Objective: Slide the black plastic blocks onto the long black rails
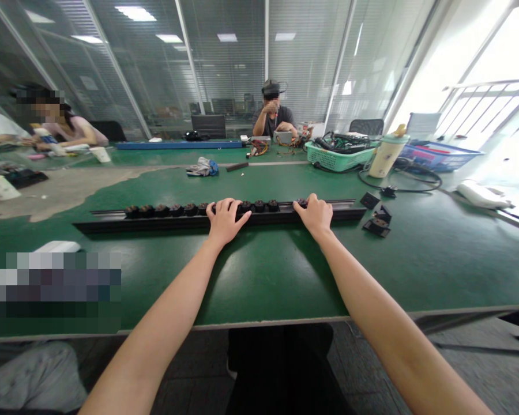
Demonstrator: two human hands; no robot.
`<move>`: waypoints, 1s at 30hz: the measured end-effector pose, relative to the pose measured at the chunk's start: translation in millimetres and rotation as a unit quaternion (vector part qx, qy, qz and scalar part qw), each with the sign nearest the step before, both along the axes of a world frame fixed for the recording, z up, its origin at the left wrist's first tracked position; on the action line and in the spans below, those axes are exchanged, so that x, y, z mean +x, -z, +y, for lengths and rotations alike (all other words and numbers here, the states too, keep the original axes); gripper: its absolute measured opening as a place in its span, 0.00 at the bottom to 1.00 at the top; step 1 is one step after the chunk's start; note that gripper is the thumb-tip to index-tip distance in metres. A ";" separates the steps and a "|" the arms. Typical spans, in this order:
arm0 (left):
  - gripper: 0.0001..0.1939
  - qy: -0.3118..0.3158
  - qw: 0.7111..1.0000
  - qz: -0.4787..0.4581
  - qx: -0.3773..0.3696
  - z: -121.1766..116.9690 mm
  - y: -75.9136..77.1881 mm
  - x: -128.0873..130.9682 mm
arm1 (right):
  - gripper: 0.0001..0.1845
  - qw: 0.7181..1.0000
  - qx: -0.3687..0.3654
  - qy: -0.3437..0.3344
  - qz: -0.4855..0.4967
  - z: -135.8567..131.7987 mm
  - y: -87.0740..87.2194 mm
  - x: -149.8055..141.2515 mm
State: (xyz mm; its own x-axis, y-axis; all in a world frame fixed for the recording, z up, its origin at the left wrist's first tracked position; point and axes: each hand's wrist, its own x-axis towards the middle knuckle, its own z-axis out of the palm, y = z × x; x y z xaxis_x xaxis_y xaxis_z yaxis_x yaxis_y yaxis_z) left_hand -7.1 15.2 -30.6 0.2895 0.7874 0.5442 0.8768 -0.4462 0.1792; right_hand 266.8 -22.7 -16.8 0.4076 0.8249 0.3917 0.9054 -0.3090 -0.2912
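A long black rail (168, 226) lies across the green table (268, 276), with a row of small black round parts (176, 210) set in its channel. My left hand (225, 221) is draped over the middle of the rail, fingers bent over the far side and thumb along the near side; it covers some of the row. Further right, my right hand (315, 216) pinches another small black part (301, 203) at the channel, apart from the row. The fingertips partly hide that part.
Right of the rail lie loose black square pieces (377, 223). Behind stand a green basket (341, 159) of cables, a cream tumbler (384, 158) and a blue basket (445, 155). Gloves (203, 167) lie beyond the rail. A person (277, 115) sits opposite; others sit at the left.
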 end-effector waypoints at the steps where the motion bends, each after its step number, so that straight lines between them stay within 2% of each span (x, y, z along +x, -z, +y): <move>1: 0.23 -0.002 1.000 0.000 -0.001 -0.2 -0.2 0.1 | 0.22 1.000 0.001 0.000 0.000 0.1 0.0 0.0; 30: 0.23 0.003 1.000 -0.006 0.000 0.8 1.6 0.2 | 0.22 1.000 -0.004 0.016 -0.020 -4.1 -3.9 1.6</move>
State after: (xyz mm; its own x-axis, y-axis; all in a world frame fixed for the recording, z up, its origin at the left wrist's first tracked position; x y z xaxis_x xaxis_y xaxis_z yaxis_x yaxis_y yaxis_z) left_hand -6.9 16.1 -32.2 0.2878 0.7860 0.5472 0.8718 -0.4515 0.1901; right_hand 268.4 -26.9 -12.8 0.4179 0.8149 0.4017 0.9058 -0.3396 -0.2534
